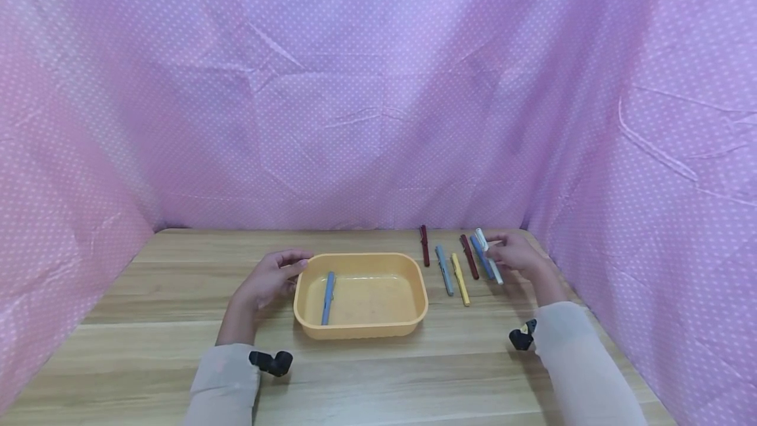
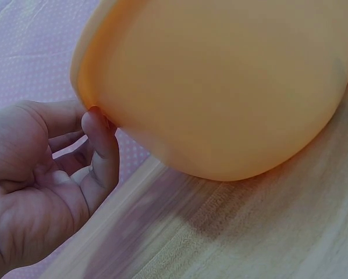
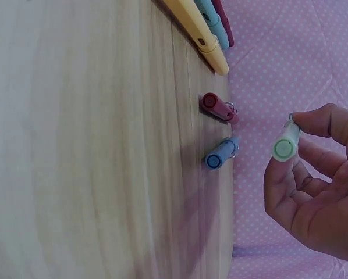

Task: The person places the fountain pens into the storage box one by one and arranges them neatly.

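Note:
With thumb and fingers, my left hand (image 1: pixel 267 283) pinches the left rim of a yellow plastic basin (image 1: pixel 367 331), as the left wrist view shows close up on the basin's wall (image 2: pixel 220 104). One blue pen (image 1: pixel 328 298) lies inside it, towards its left side. On the right, my right hand (image 1: pixel 516 255) holds a white pen (image 1: pixel 498 273) between thumb and fingers. In the right wrist view that white pen (image 3: pixel 285 147) points its end at the camera, raised from the tabletop. A blue pen (image 3: pixel 219 157) lies close beside it on the table.
Left of the right hand, two dark red pens (image 1: pixel 425 246), a light blue pen (image 1: pixel 444 271) and a yellow pen (image 1: pixel 460 280) lie spread on the wooden table (image 1: pixel 367 386). Pink dotted cloth (image 1: pixel 378 117) hangs behind and at both sides.

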### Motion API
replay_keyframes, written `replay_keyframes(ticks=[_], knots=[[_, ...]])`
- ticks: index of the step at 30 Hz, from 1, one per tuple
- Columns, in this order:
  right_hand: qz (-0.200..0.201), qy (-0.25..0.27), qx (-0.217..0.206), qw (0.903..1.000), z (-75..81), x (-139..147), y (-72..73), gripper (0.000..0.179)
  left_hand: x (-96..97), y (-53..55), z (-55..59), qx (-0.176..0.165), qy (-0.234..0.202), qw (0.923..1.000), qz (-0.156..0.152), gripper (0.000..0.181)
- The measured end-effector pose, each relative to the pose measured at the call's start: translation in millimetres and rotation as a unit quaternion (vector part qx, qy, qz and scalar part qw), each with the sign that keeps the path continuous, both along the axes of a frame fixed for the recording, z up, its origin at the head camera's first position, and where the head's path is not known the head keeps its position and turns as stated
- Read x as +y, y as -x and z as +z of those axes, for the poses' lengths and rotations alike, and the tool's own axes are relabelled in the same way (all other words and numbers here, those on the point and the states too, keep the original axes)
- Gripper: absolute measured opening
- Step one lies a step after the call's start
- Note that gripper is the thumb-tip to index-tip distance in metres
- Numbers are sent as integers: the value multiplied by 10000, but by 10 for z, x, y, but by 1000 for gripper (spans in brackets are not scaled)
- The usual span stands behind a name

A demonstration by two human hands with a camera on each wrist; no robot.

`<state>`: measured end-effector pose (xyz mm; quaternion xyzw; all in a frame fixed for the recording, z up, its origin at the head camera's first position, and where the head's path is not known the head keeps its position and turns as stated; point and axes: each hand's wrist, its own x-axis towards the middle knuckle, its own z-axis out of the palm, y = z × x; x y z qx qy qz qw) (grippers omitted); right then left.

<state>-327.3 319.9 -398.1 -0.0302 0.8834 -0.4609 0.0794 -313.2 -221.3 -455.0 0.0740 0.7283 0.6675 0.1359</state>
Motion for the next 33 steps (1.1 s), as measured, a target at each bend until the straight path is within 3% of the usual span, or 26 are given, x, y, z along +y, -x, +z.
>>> replay_keyframes(ticks=[15,33], knots=[[19,213,-146,9997,23,-211,45,53,7,-11,-9,89,-18,10000,-4,37],[282,74,90,9995,117,-504,8,53,18,1,-22,19,-129,9999,10,37]])
